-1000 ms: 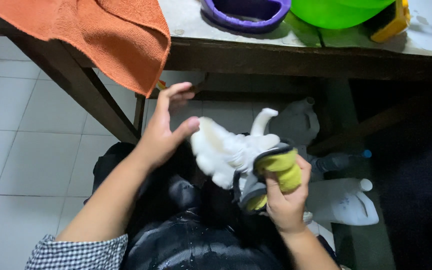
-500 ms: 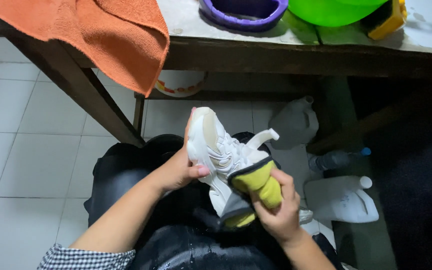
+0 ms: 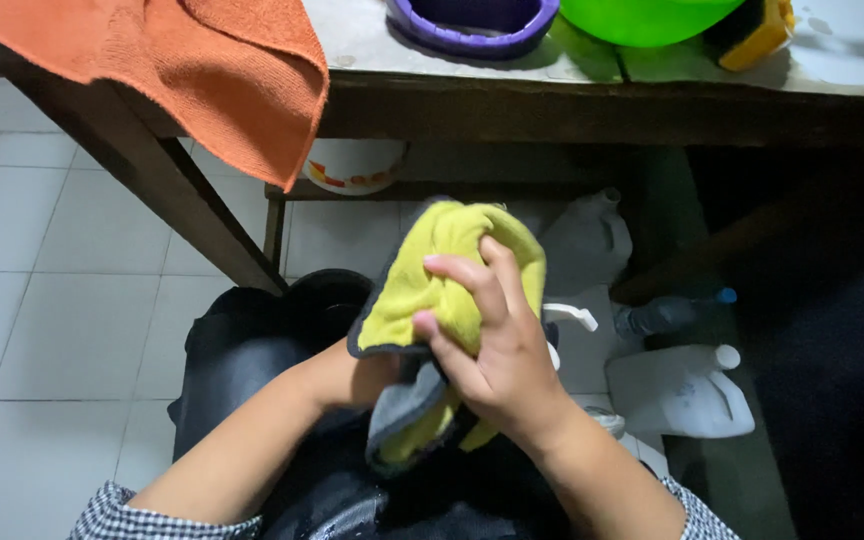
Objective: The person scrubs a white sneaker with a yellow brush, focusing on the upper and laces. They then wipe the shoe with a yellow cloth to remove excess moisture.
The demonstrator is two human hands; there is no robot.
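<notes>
My right hand point(image 3: 497, 350) grips a yellow cloth with a grey edge point(image 3: 432, 290) and presses it over a white shoe. Only a small white loop of the shoe point(image 3: 574, 316) shows past the cloth on the right. My left hand point(image 3: 367, 378) reaches under the cloth from the left. Its wrist shows, its fingers are hidden, and it seems to hold the shoe from below. Both hands are above my lap, in front of a wooden table.
An orange towel point(image 3: 212, 70) hangs over the table edge point(image 3: 552, 100). A purple basin point(image 3: 472, 25), a green bowl point(image 3: 642, 15) and a yellow object point(image 3: 757, 35) stand on top. Under it are white jugs point(image 3: 677, 390), a blue-capped bottle point(image 3: 672, 312) and a white bowl point(image 3: 352, 165).
The white shoe was in plain view, held up by my left hand. My right hand has since brought the yellow cloth up over it, covering the shoe almost fully.
</notes>
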